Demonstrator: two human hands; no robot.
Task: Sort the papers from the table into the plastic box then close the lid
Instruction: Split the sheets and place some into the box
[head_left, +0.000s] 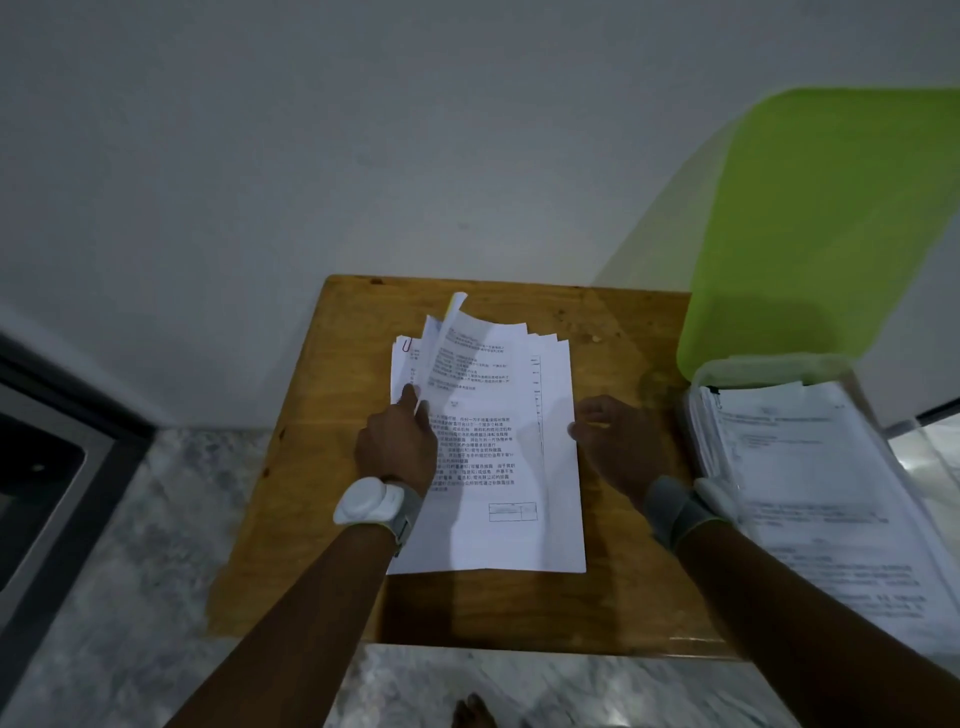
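Observation:
A stack of printed white papers (498, 467) lies on the small wooden table (322, 467). My left hand (400, 447) rests on the stack's left side and lifts the left edge of the top sheets, which curl upward at the far end. At the stack's right edge my right hand (618, 447) has its fingers curled against the paper. To the right stands the clear plastic box (727, 369), filled with more papers (810, 467). Its green lid (831, 218) stands open, leaning back against the wall.
A white wall rises right behind the table. Marbled floor lies to the left and in front, with a dark-framed panel (47, 467) at the far left. A bare foot (472, 712) shows below the table's near edge. A red paper clip (408, 345) holds sheets at the stack's far left.

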